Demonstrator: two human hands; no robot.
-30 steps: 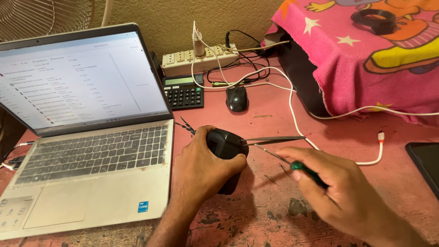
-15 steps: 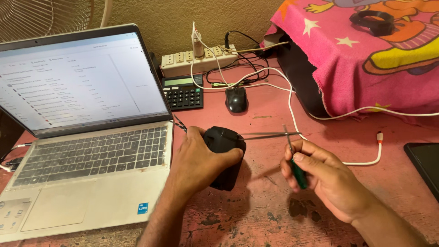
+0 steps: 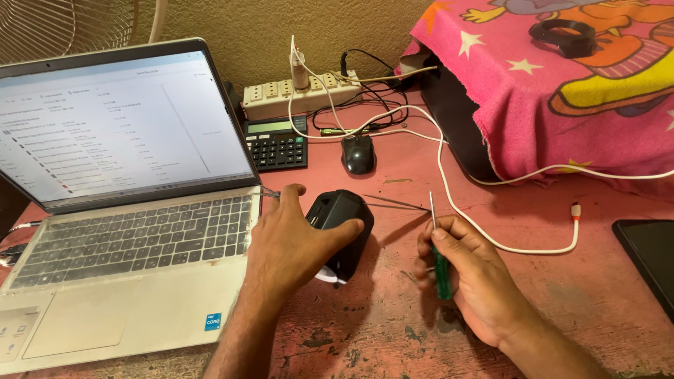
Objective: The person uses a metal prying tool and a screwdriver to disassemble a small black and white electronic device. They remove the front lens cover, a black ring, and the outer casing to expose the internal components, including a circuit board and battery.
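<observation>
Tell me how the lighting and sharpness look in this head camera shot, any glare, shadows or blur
Head view: even, warm light, sharp throughout. The laptop screen is bright and washed out, its text too small to read. The left hand on the black mouse casts a soft shadow to the right on the pink table; the right hand with the green screwdriver shows no motion blur.
</observation>
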